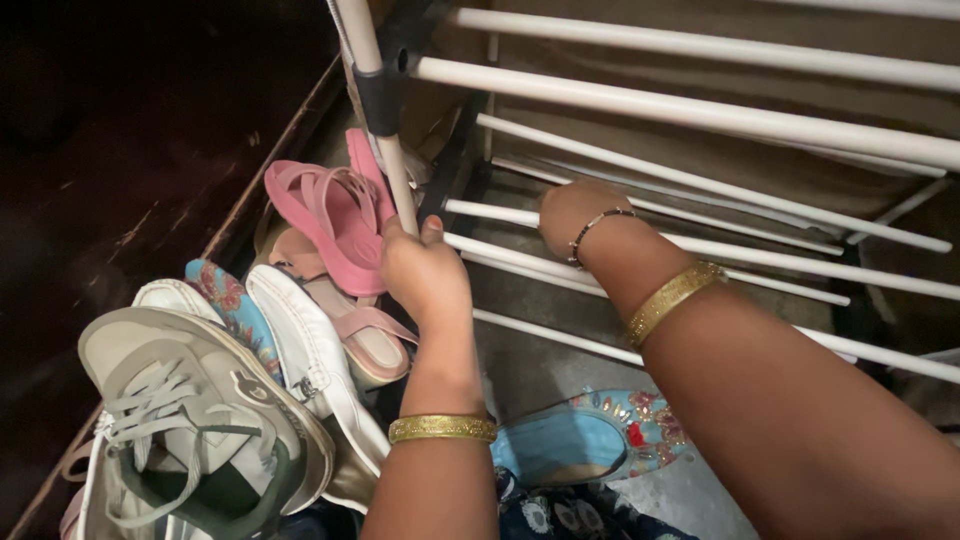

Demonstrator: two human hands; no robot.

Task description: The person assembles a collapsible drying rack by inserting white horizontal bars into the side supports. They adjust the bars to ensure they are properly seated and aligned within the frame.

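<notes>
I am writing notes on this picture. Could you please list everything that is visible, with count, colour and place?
shoe rack: one, white bars, top right
pink sandals: a pair, pink, left of the rack post
white loafer: one, white, centre left
patterned shoe: one, blue floral, beside the loafer
sneaker: one, grey and green, bottom left
embroidered flat: one, light blue, floor at bottom centre
left hand: gold bangle, gripping the rack post
right hand: bangle and beaded bracelet, reaching between the bars

Smooth white metal rack bars (690, 110), glossy pink rubber sandal (330, 215), shiny gold metal bangles (442, 428), beaded blue cloth slipper (590, 435)
</notes>
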